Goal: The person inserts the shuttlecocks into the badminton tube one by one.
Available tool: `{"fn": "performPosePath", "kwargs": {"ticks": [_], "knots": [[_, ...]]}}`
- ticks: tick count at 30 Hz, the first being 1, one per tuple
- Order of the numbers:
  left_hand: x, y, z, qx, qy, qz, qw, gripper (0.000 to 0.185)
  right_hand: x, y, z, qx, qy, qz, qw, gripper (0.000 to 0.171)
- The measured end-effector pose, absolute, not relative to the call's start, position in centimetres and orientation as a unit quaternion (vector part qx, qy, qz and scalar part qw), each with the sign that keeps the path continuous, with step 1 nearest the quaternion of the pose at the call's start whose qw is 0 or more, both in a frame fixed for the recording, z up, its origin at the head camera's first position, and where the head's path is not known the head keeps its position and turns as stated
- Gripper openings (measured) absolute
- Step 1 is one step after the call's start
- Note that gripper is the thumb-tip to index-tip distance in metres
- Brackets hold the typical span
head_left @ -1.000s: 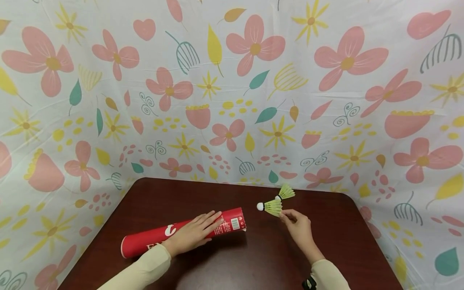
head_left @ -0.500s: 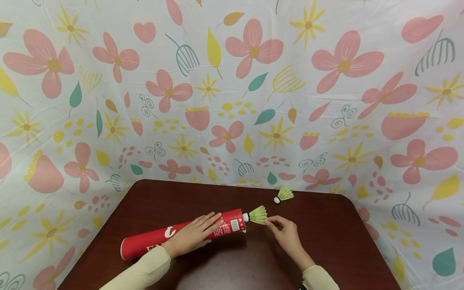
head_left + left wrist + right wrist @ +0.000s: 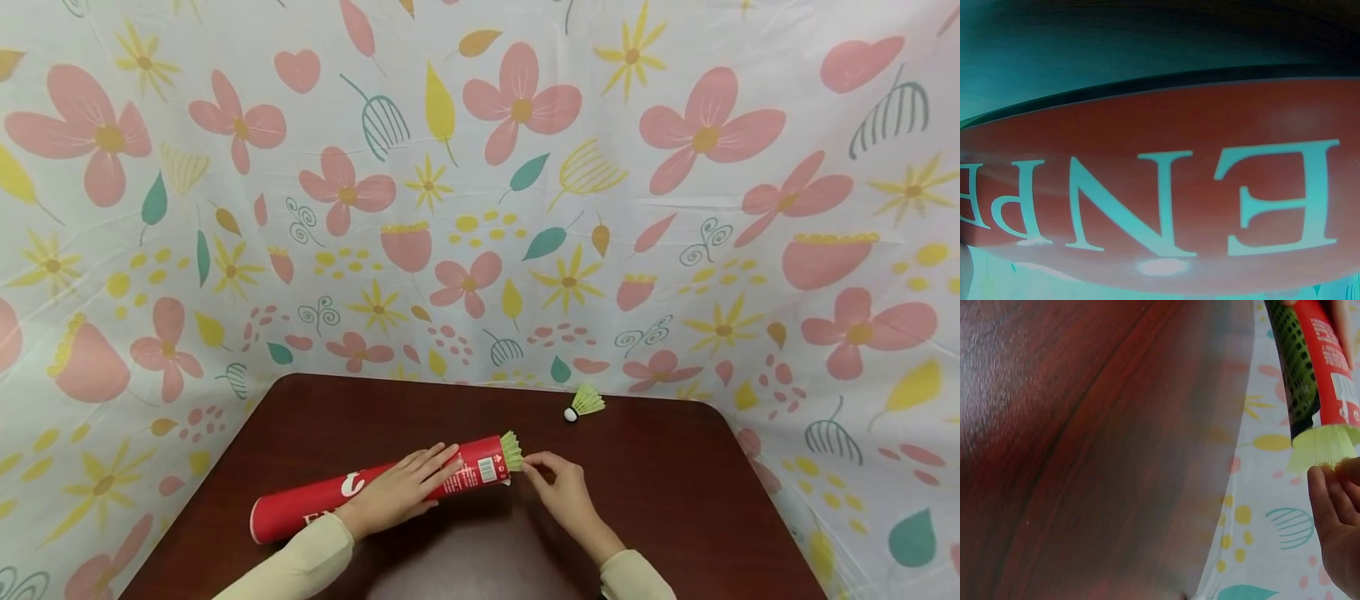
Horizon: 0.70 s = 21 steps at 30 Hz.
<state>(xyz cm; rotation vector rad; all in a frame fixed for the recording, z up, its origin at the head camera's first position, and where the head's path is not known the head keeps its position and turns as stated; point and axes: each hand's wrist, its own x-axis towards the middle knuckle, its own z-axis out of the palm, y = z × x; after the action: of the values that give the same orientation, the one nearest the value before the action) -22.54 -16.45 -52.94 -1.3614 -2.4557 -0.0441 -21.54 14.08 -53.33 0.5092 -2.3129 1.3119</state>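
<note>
In the head view a red shuttlecock tube point(image 3: 480, 462) slants across the table, its mouth facing right. My left hand point(image 3: 401, 492) lies over the tube and grips it, fingers along the top and thumb on the near side. White lettering on the tube point(image 3: 1179, 194) fills the left wrist view. My right hand point(image 3: 561, 492) pinches the skirt edge of a yellow shuttlecock point(image 3: 512, 451) at the mouth. Its cork is hidden inside the tube; only the skirt point(image 3: 1325, 447) sticks out in the right wrist view. One green perforated side point(image 3: 1297, 369) of the tube shows there.
A second yellow shuttlecock point(image 3: 585, 403) with a white cork lies near the back edge of the dark wooden table point(image 3: 675, 500). Right behind the table hangs a flower-patterned cloth point(image 3: 465, 208), which also closes in both sides.
My right hand has moved left with the shuttlecock, from beside the other one to the tube mouth; its cork and most of its skirt have gone in. My left hand stays on the tube.
</note>
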Motion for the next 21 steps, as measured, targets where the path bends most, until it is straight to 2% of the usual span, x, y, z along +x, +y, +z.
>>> {"fn": "performPosePath", "kwargs": {"ticks": [7, 14, 21], "knots": [[-22.3, -16.5, -53.1, -0.476, -0.863, -0.015, 0.166, 0.092, -21.2, 13.4, -53.7, 0.183, -0.841, 0.459, 0.223, 0.012], [-22.3, -16.6, -53.5, -0.474, -0.866, -0.014, 0.160, 0.096, -21.2, 13.1, -53.8, 0.179, -0.845, 0.453, 0.220, 0.008], [-22.8, -16.4, -53.1, -0.475, -0.864, -0.001, 0.165, 0.093, -21.6, 12.7, -53.4, 0.186, -0.842, 0.454, 0.223, 0.012]]}}
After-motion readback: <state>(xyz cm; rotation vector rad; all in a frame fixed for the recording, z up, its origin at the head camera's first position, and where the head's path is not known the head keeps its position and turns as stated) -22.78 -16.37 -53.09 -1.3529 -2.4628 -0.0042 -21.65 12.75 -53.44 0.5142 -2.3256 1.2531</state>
